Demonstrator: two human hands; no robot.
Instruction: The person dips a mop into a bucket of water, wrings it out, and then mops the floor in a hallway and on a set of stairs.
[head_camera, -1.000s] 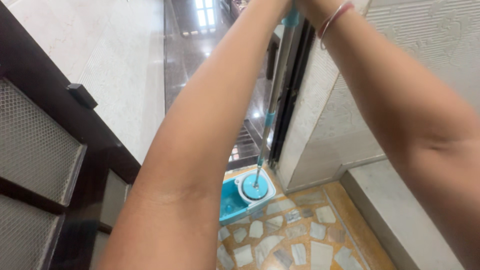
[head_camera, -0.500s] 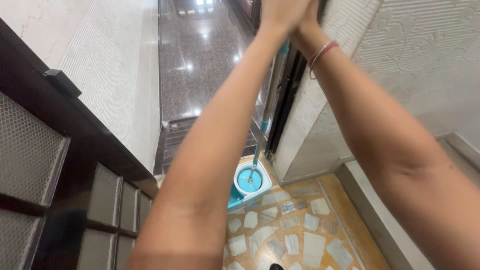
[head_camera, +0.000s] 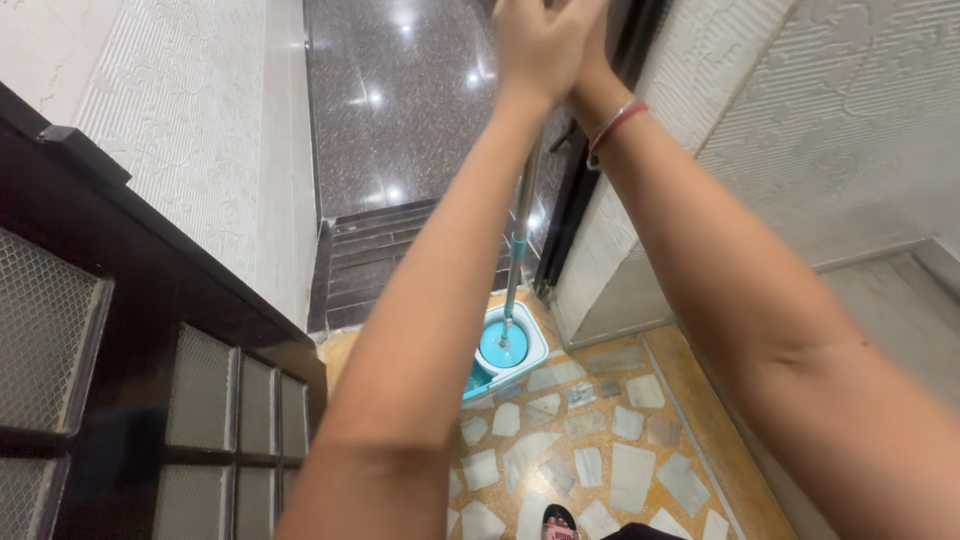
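Note:
Both my arms reach up and forward. My left hand (head_camera: 535, 45) is wrapped around the top of a metal mop pole (head_camera: 518, 240), with my right hand (head_camera: 592, 30) pressed against it on the far side; a red thread bracelet (head_camera: 612, 127) circles my right wrist. The pole runs straight down, with a teal collar partway, into the round teal spinner basket of a blue and white mop bucket (head_camera: 505, 352) standing on the floor below.
The bucket sits on an orange floor with irregular stone chips (head_camera: 600, 450). A dark wooden door with mesh panels (head_camera: 130, 400) stands at the left. Dark steps (head_camera: 380, 260) lead up to a glossy granite floor. A textured white wall (head_camera: 800, 130) is on the right. My sandalled toe (head_camera: 560, 522) shows below.
The view has tilted downward, so my hands now show fully on the pole top. The bucket appears smaller and further away in the frame. My grip stays the same.

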